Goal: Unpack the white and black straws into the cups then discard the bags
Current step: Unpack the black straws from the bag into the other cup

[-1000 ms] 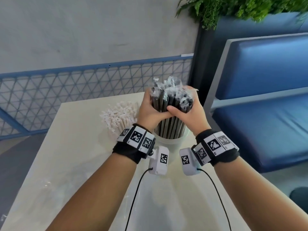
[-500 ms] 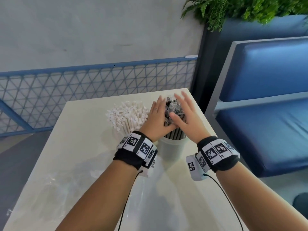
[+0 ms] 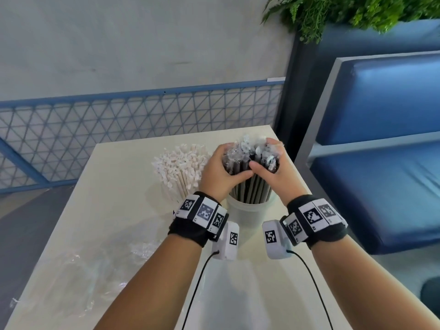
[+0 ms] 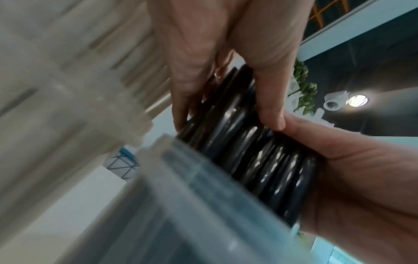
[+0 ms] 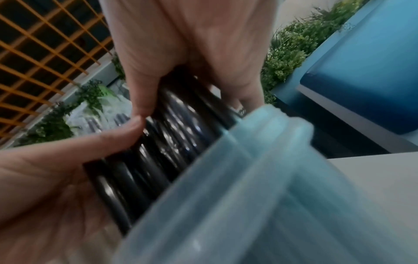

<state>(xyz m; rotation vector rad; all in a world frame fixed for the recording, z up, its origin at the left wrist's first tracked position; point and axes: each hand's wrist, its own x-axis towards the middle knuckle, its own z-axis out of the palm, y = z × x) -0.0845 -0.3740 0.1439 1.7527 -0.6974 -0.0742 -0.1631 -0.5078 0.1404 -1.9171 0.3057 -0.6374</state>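
At the far right corner of the table (image 3: 114, 210), both hands are wrapped around the black straws (image 3: 250, 186), which stand bunched in a translucent cup (image 3: 247, 210). Left hand (image 3: 221, 172) curls around the bundle from one side, right hand (image 3: 273, 175) from the other, thumbs meeting at the front, a full two-handed clasp! From the wrist views you see the thumb tips touching across the glossy dark stems just above the cup's rim. That grip looks meant to keep the loose straws together and upright so they settle evenly rather than splaying out. Their tops carry crinkly clear wrapping, poking above the fingers. Just left, touching or nearly so, the white straws (image 3: 181, 167) already stand in their own container, fanned out. Nearer the camera, clear bags (image 3: 78, 270) lie flat on the tabletop, not yet discarded. That part, I'd judge, comes next.
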